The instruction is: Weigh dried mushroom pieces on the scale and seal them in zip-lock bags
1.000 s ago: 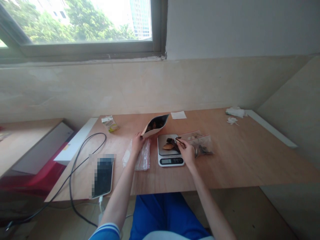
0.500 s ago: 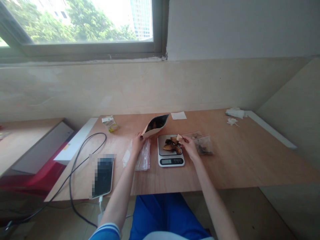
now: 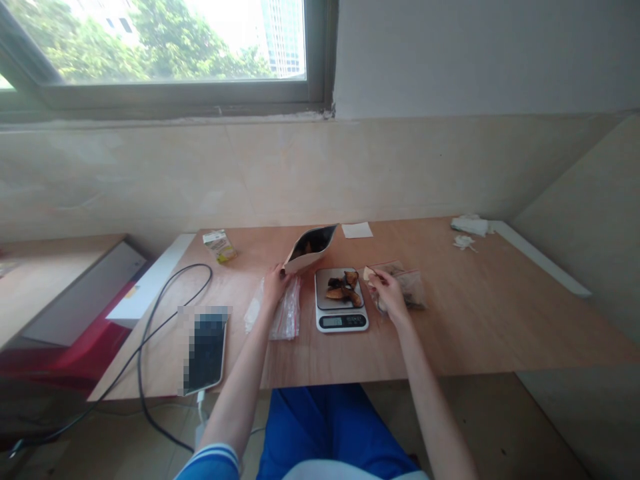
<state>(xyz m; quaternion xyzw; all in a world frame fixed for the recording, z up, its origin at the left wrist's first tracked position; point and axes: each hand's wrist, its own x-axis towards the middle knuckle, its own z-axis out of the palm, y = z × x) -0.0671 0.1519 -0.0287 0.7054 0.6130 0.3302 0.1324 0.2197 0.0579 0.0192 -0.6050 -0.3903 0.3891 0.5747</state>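
A small kitchen scale (image 3: 341,315) sits mid-table with dark and orange dried pieces (image 3: 343,288) on its platform. My left hand (image 3: 276,285) grips the lower edge of an open stand-up pouch (image 3: 310,248), tilted with its mouth facing right. My right hand (image 3: 388,295) is closed in a pinch on a pale dried piece (image 3: 369,273), held just right of the scale above a clear zip bag (image 3: 407,285) that holds more pieces.
A stack of clear zip bags (image 3: 285,313) lies left of the scale. A phone (image 3: 206,353) with a black cable (image 3: 150,320) lies near the left front edge. A small carton (image 3: 220,245), a paper slip (image 3: 357,230) and crumpled tissues (image 3: 470,227) sit farther back.
My right hand lifted a pale piece off the scale platform and moved it right, over the clear bag. The left hand and pouch stayed put.
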